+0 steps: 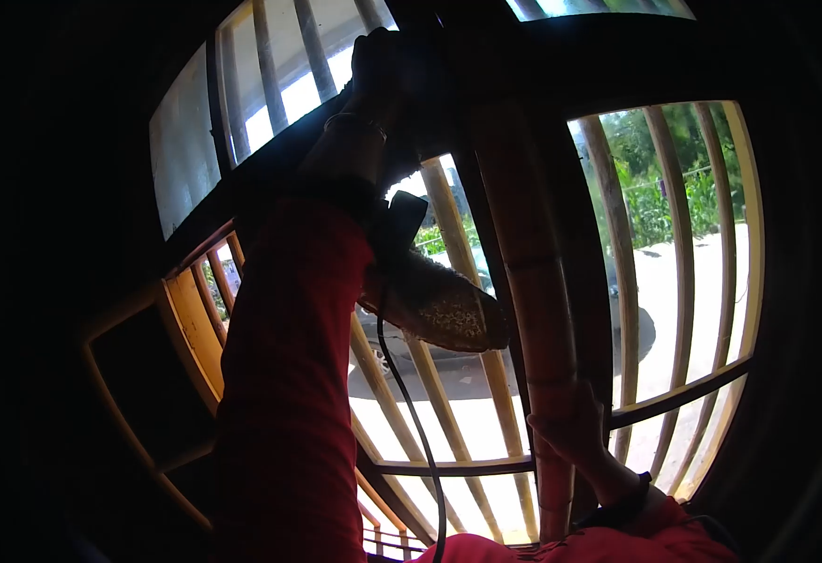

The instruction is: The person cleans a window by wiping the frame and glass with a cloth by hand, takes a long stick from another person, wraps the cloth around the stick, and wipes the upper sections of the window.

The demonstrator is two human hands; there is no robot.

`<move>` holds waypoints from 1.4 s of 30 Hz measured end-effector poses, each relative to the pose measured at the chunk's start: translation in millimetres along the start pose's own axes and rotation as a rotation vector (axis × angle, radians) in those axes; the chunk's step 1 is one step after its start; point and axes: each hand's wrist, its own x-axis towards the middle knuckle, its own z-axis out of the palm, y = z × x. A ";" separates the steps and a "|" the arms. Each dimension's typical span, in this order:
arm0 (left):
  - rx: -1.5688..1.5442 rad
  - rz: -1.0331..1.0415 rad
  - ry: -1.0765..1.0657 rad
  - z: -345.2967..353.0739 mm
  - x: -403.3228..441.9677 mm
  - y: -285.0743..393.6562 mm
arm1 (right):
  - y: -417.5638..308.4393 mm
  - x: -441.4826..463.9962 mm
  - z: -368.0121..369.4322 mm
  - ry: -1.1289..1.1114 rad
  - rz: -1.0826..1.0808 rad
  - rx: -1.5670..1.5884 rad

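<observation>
My left hand [380, 70], dark against the light, is raised to the beam at the top of the barred window. Its fingers look closed, but what they hold is hidden in shadow. Lower down, my right hand [570, 424] is wrapped round a thick upright bamboo pole [535, 272]. Beside my left forearm is a long, rough-surfaced brownish thing [444, 305] with a rounded end; its kind and what holds it up are unclear. A small dark block [406, 220] sits just above it. From near there a black cable [413, 413] hangs down towards my lap.
Wooden window bars [678, 235] stand on both sides of the pole, crossed by a dark rail [683, 394]. Dark frames and a panel [153, 399] are at the left. Outside are bright ground, green plants [650, 197] and a partly hidden vehicle [411, 375].
</observation>
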 end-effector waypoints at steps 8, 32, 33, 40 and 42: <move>-0.113 0.188 -0.144 -43.0 -20.5 -12.5 | 4.6 -2.3 -4.1 -0.006 -0.056 0.040; -0.516 -0.338 -0.145 -44.6 6.4 -17.2 | 12.5 5.6 -12.0 -0.149 0.088 -0.045; -0.460 -0.367 -0.214 -46.6 -1.4 -21.3 | 12.9 4.8 -10.0 -0.146 0.099 -0.082; -0.213 -0.625 -0.575 -44.5 -63.6 -94.5 | 5.9 4.5 -6.7 -0.125 0.094 -0.089; -0.278 -0.650 -0.475 -35.1 -76.1 -97.3 | 5.4 4.7 -4.9 -0.115 0.096 -0.094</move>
